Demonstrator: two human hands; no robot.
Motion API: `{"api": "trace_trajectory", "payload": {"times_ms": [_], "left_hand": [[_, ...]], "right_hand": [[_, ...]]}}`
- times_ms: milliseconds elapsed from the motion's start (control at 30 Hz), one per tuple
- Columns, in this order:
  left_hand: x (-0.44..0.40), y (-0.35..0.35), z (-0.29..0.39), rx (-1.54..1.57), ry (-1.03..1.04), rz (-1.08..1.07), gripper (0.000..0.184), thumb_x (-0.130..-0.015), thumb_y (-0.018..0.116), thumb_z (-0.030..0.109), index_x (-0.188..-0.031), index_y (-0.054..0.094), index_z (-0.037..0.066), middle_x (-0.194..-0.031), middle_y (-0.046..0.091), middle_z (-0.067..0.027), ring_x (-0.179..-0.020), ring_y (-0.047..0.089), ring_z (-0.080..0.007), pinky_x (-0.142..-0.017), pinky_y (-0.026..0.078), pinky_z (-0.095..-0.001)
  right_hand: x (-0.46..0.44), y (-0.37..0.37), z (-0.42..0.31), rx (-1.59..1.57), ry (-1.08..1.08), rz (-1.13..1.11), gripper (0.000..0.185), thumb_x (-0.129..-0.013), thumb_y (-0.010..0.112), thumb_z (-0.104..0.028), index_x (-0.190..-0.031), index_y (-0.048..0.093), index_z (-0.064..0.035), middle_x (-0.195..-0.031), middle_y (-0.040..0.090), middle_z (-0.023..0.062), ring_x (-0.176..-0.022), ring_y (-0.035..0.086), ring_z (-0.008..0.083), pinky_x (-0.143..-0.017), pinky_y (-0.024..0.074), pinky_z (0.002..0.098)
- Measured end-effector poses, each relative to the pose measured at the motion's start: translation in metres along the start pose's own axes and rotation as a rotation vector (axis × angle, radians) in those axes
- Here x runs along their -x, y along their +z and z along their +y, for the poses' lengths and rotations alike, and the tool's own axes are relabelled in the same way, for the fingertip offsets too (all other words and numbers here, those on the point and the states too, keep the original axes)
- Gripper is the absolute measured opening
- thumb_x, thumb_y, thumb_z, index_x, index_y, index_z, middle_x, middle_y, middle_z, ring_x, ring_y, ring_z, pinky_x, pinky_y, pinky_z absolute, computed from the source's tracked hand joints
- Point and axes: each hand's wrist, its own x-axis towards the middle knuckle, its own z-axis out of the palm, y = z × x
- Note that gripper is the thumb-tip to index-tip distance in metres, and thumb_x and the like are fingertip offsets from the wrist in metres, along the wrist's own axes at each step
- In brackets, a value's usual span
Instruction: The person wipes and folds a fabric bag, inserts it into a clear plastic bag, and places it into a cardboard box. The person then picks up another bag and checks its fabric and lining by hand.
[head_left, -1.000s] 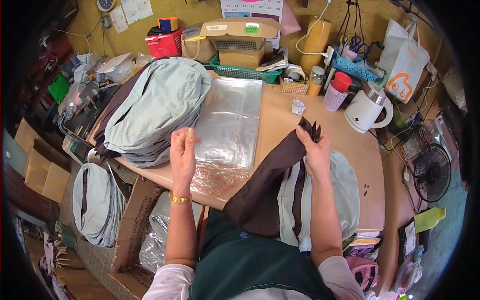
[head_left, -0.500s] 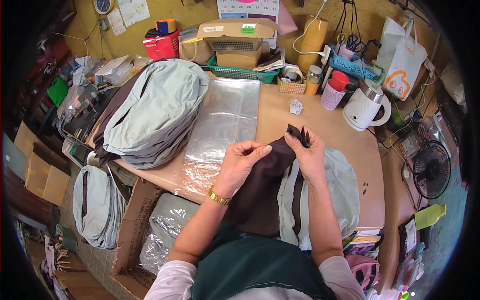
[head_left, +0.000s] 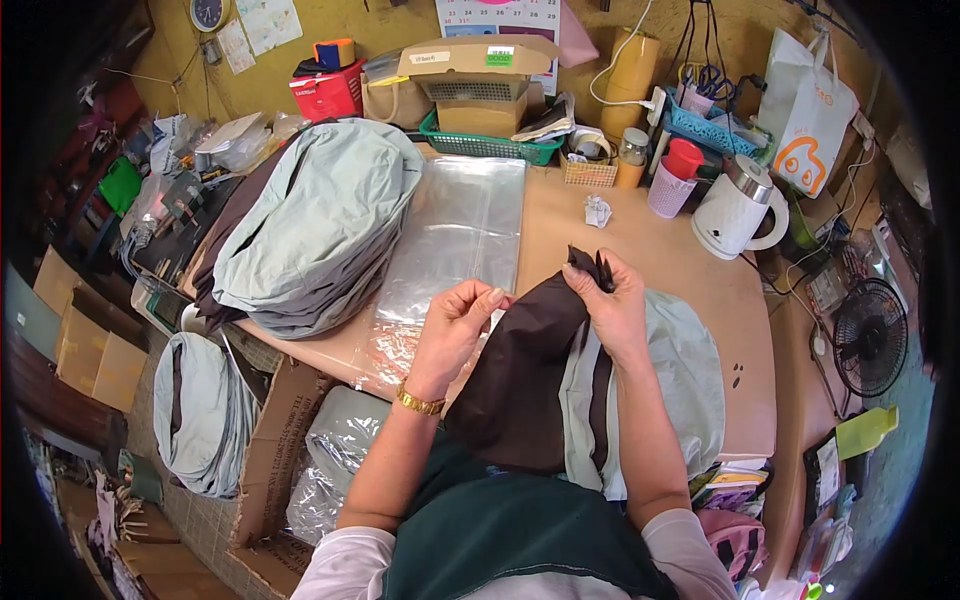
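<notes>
My right hand (head_left: 617, 305) pinches the bunched upper end of a dark brown fabric piece (head_left: 525, 370) above the table's near side. Dark pointed tips stick up by its fingers; I cannot tell whether they are cloth or a small tool. Left of the fabric, my left hand (head_left: 455, 330) is closed in a pinch, apart from the cloth, and what it holds, if anything, is too small to make out. A gold watch (head_left: 420, 400) is on that wrist. Pale grey-green fabric (head_left: 680, 370) joins the brown piece and spreads out under my right forearm.
Clear plastic bags (head_left: 450, 230) lie flat on the table (head_left: 560, 220), beside a tall pile of grey-green fabric pieces (head_left: 320, 210). A white kettle (head_left: 735, 210) and a pink cup (head_left: 668, 190) stand at the back right. A cardboard box (head_left: 270, 450) sits below left.
My left hand has let go of the brown fabric and moved left, still pinched. My right hand keeps its grip in nearly the same place.
</notes>
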Motion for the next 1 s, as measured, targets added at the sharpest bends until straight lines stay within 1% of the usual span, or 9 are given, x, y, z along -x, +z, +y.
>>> {"api": "trace_trajectory", "payload": {"times_ms": [100,167,200,267,333,433,667,800,1000], "left_hand": [[0.003,-0.004,0.008,0.311,-0.094,-0.091,0.017,-0.098,0.058,0.019,-0.093,0.063,0.003,-0.093,0.069,-0.0051,-0.067,0.061,-0.0073,-0.057,0.048,-0.0189],[0.003,-0.006,0.011,0.644,-0.277,-0.231,0.016,-0.097,0.057,0.016,-0.090,0.059,0.002,-0.098,0.067,-0.0102,-0.082,0.070,-0.0176,-0.069,0.059,-0.0257],[0.004,-0.006,0.012,0.645,-0.275,-0.229,0.016,-0.097,0.057,0.016,-0.090,0.059,0.002,-0.098,0.067,-0.0102,-0.082,0.070,-0.0176,-0.069,0.059,-0.0257],[0.005,-0.005,0.013,0.760,-0.265,-0.278,0.013,-0.097,0.057,0.013,-0.093,0.058,0.000,-0.106,0.066,-0.0150,-0.101,0.068,-0.0286,-0.087,0.059,-0.0359],[0.005,-0.003,0.011,0.779,-0.243,-0.251,0.012,-0.096,0.057,0.012,-0.094,0.057,0.000,-0.107,0.066,-0.0154,-0.103,0.067,-0.0287,-0.088,0.059,-0.0369],[0.005,-0.003,0.005,0.828,-0.220,-0.227,0.011,-0.096,0.058,0.012,-0.094,0.058,0.001,-0.109,0.066,-0.0154,-0.105,0.066,-0.0281,-0.091,0.057,-0.0385],[0.007,-0.002,0.004,0.825,-0.196,-0.252,0.013,-0.095,0.062,0.016,-0.088,0.059,0.004,-0.117,0.065,-0.0102,-0.094,0.061,-0.0164,-0.094,0.051,-0.0343],[0.010,-0.002,0.011,0.792,-0.154,-0.280,0.016,-0.093,0.064,0.017,-0.085,0.057,0.005,-0.118,0.065,-0.0088,-0.090,0.056,-0.0140,-0.094,0.048,-0.0327],[0.011,-0.005,0.007,0.805,-0.050,-0.343,0.020,-0.093,0.064,0.019,-0.081,0.056,0.005,-0.124,0.060,-0.0113,-0.108,0.061,-0.0197,-0.100,0.048,-0.0395]], "right_hand": [[-0.002,-0.003,0.013,0.000,0.042,-0.033,0.020,-0.086,0.073,-0.011,-0.078,0.058,-0.0021,-0.072,0.054,-0.0052,-0.067,0.044,0.0031,-0.057,0.0385,0.0231],[-0.001,0.008,0.010,0.080,-0.053,0.054,0.018,-0.086,0.073,-0.013,-0.085,0.059,-0.0022,-0.077,0.056,-0.0017,-0.070,0.049,0.0069,-0.059,0.0415,0.0264],[-0.001,0.014,0.007,0.159,-0.148,0.143,0.018,-0.086,0.073,-0.015,-0.091,0.061,-0.0023,-0.083,0.058,0.0019,-0.072,0.053,0.0107,-0.061,0.0445,0.0297],[0.007,0.017,-0.012,0.341,-0.250,0.164,0.021,-0.085,0.073,-0.016,-0.097,0.062,-0.0035,-0.087,0.057,0.0052,-0.076,0.057,0.0170,-0.065,0.0464,0.0331],[0.021,0.017,-0.028,0.625,-0.349,0.131,0.027,-0.080,0.075,-0.016,-0.104,0.065,-0.0083,-0.087,0.054,0.0082,-0.077,0.060,0.0271,-0.068,0.0475,0.0366],[0.035,0.018,-0.041,0.862,-0.519,-0.001,0.031,-0.075,0.078,-0.014,-0.104,0.066,-0.0098,-0.086,0.054,0.0052,-0.073,0.059,0.0238,-0.065,0.0453,0.0345],[0.039,0.028,-0.043,0.912,-0.594,-0.010,0.027,-0.067,0.080,-0.011,-0.082,0.058,-0.0101,-0.078,0.054,0.0023,-0.063,0.055,0.0217,-0.057,0.0396,0.0342],[0.038,0.031,-0.041,0.928,-0.622,-0.028,0.027,-0.067,0.080,-0.011,-0.081,0.056,-0.0104,-0.078,0.054,0.0022,-0.062,0.055,0.0215,-0.056,0.0387,0.0339],[0.033,0.034,-0.039,0.771,-0.468,0.020,0.029,-0.071,0.079,-0.012,-0.092,0.059,-0.0063,-0.080,0.054,0.0053,-0.067,0.057,0.0248,-0.064,0.0447,0.0353]]}}
